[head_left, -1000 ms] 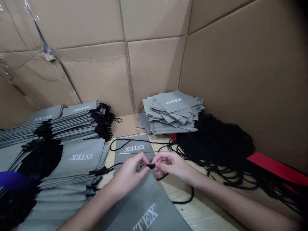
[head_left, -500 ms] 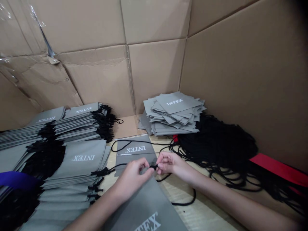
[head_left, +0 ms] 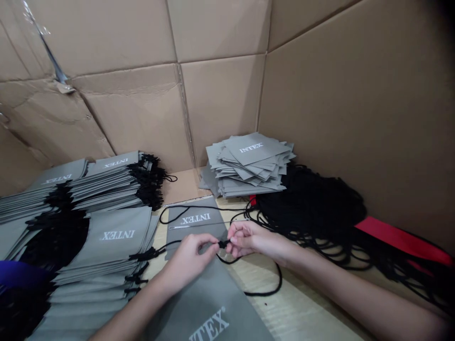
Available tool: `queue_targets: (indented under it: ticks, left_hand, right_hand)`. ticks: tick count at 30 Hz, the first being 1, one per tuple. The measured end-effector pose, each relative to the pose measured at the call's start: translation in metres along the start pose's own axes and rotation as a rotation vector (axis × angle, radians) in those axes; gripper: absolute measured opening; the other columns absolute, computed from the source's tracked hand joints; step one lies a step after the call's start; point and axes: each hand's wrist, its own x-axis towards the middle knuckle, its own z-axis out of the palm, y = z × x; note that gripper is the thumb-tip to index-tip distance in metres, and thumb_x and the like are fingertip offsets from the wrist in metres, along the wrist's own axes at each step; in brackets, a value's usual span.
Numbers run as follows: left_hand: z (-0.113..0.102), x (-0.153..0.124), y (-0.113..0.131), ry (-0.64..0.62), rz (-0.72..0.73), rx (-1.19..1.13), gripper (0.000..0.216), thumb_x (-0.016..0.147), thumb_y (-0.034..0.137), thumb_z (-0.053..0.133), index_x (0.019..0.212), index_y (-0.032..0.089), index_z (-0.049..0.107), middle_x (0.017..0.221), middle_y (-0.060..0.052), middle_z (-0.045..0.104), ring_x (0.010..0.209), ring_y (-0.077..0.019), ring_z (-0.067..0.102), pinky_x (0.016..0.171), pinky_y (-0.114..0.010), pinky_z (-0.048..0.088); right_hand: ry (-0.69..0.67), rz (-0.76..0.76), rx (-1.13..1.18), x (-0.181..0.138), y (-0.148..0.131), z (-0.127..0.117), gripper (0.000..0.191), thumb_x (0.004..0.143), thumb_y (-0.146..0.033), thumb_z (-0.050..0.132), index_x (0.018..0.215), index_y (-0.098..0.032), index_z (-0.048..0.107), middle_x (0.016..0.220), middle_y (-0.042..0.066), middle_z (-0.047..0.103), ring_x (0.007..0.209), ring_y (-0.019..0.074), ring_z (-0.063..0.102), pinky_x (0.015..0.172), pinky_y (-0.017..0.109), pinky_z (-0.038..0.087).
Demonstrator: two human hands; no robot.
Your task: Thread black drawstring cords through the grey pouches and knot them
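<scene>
A grey drawstring bag printed INTEX lies in front of me, its top end under my hands. My left hand pinches one side of a black cord knot between thumb and forefinger. On the knot's other side, my right hand pinches the cord with closed fingertips. A loop of black cord curves out to the right of the bag. Beyond my hands, a long metal threading needle rests on another grey bag.
Finished-looking bags with knotted cords stand in stacks at left. A loose pile of grey bags sits at the back, beside a heap of black cords and a red strap. Cardboard walls enclose the table.
The knot at the bag's top has come out further between my fingertips, and my hands sit slightly apart around it. The whole view has shifted a little.
</scene>
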Motion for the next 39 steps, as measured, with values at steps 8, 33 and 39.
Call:
queue_targets:
  ticks: [8,33,39]
  left_hand:
    - [-0.004,0.007,-0.011,-0.067,-0.078,-0.247,0.036,0.080,0.044,0.049,0.069,0.011,0.061,0.060,0.001,0.051,0.059,-0.0117,0.042,0.055,-0.021,0.029]
    - [0.007,-0.009,-0.005,-0.093,0.068,0.466,0.024,0.091,0.030,0.030,0.082,0.025,0.051,0.065,0.000,0.059,0.057,-0.0160,0.054,0.057,-0.022,0.034]
    - [0.003,-0.006,-0.004,-0.114,0.067,0.368,0.022,0.092,0.028,0.029,0.080,0.024,0.047,0.068,0.001,0.056,0.062,-0.0151,0.053,0.059,-0.021,0.034]
  right_hand:
    - [-0.013,-0.143,-0.065,0.007,0.009,-0.001,0.043,0.073,-0.052,0.062,0.091,-0.015,0.055,0.072,0.003,0.065,0.062,0.0109,0.061,0.061,0.024,0.047]
    - [0.124,-0.189,-0.086,0.018,0.026,0.004,0.046,0.057,-0.056,0.071,0.063,-0.018,0.045,0.053,-0.003,0.060,0.055,0.0125,0.063,0.058,0.026,0.048]
    - [0.110,-0.175,-0.060,0.020,0.027,0.001,0.045,0.057,-0.054,0.072,0.067,-0.017,0.047,0.060,-0.001,0.064,0.059,0.0121,0.063,0.061,0.026,0.048]
